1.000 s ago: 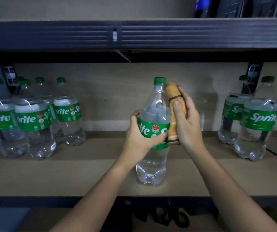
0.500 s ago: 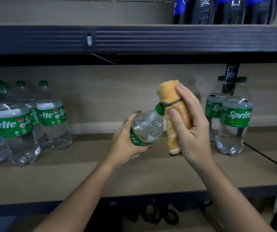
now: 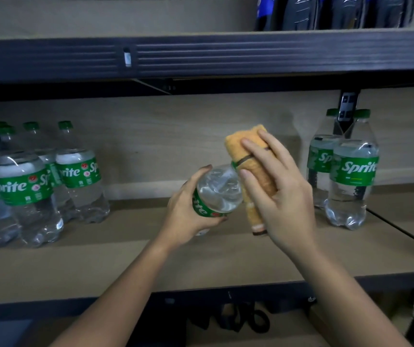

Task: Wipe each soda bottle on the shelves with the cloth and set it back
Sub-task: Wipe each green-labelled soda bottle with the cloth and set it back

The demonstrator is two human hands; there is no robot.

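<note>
My left hand grips a clear Sprite bottle round its green label, lifted off the middle shelf and tilted so its neck points up and to the right. My right hand holds a folded orange cloth against the bottle's neck, covering most of the green cap. Several more Sprite bottles stand at the shelf's left end. Two others stand at the right.
A dark shelf beam runs overhead, with dark cola bottles on the upper shelf at the top right. A black shelf bracket sits behind the right-hand bottles. The lower shelf below holds a dark looped object.
The bottle was upright a second ago; my left hand has tipped it towards me and to the right. My right hand has brought the cloth from the bottle's side up over its neck and cap.
</note>
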